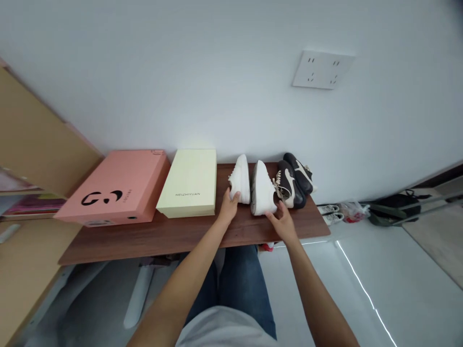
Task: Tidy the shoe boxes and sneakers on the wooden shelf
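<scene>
We had left grip (228,207) and right grip (284,224) each closed on a heel of the white shoes (263,190), tipped soles-facing on the worktop (249,233) beside the black pair (289,183), and judged them light, soft-uppered, stiff-soled, robust, best taken at the heel.

Two white shoes (241,180), just apart, soles (253,192) inward

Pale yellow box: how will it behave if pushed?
Pale yellow box is probably stiff, given its straight, crisp edges. Lying flat on its broad face on the brown board, it should likely slide rather than tip. Weight unclear: contents hidden.
</scene>
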Demonstrator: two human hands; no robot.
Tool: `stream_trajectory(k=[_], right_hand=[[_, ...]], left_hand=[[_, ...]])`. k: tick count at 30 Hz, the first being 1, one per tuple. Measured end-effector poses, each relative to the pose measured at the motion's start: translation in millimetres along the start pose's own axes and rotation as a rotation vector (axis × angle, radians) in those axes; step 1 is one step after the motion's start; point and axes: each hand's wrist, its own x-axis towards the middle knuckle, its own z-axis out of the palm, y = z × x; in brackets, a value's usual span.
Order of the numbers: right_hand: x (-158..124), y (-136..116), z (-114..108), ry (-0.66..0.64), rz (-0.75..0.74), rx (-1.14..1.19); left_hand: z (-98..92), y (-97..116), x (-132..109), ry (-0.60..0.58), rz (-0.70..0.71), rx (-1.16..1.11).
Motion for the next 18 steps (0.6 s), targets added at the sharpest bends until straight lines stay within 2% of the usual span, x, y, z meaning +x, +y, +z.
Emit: stream_trajectory(k=[4, 11, 14, 16, 18], right_hand=[[17.4, -0.6, 6.8, -0.019, 0.026, -0.142], [40.2, -25.5, 8.1, -0.189, -0.085, -0.125], [49.2, -43.3, -1.9, -0.224, -0.171, -0.226], [56.7, -57.5, -10.7, -0.264, -0.224, -0.363], [65.4, -72.0, -18.3, -0.314, -0.264, -0.53]], left_hand=[[7.7, 3.6, 7.4, 0.023, -0.02, 0.004], [3.9, 18.8, 10.5, 0.005, 0.005, 0.136], [-0.7, 36.4, 13.0, -0.019, 0.054, 0.115], [-3.7, 53.5, 14.4, -0.074, 0.112, 0.124], [-4.9, 71.9, 15.6, -0.15, 0.17, 0.225]])
